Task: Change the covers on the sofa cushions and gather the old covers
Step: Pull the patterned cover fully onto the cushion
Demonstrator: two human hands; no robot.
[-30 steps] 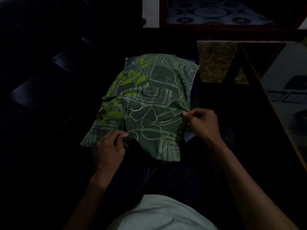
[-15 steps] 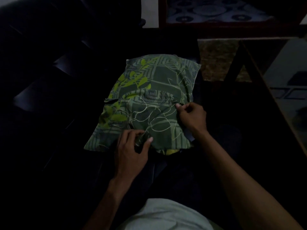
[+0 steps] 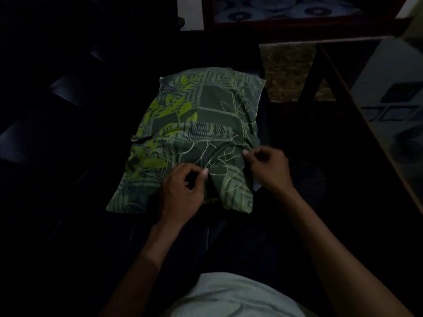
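Very dim, murky; edges nearly black

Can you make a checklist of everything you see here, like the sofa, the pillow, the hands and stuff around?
Surface: dark sofa, barely lit.
Job's things: cushion in a green leaf-print cover, lying flat on the sofa; cover bunched at the near end.
Clutter: nothing seen.
Hands: left hand pinches the cover's near edge; right hand pinches a fold at the right side.
Cables: nothing seen.
Surroundings: glass table on the right; patterned rug beyond the cushion; too dark to tell more.
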